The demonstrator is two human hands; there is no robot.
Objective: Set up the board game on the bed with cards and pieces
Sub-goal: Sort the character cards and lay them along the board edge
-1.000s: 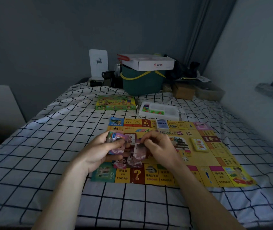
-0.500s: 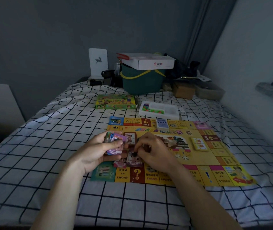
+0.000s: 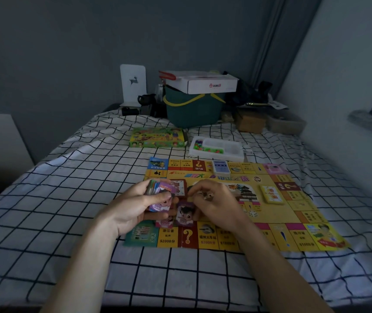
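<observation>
the right hand [image 3: 214,203] has come back up from the purple notes [image 3: 181,214] it just laid on the board [image 3: 270,220], fingers curled, though i cannot tell if it holds anything. the left hand [image 3: 140,205] still grips the stack of notes [image 3: 161,192]. dealing looks unfinished.

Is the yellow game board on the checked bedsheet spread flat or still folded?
Spread flat. The yellow game board lies open on the checked bedsheet, border squares visible along its edges, with card decks resting on it.
</observation>
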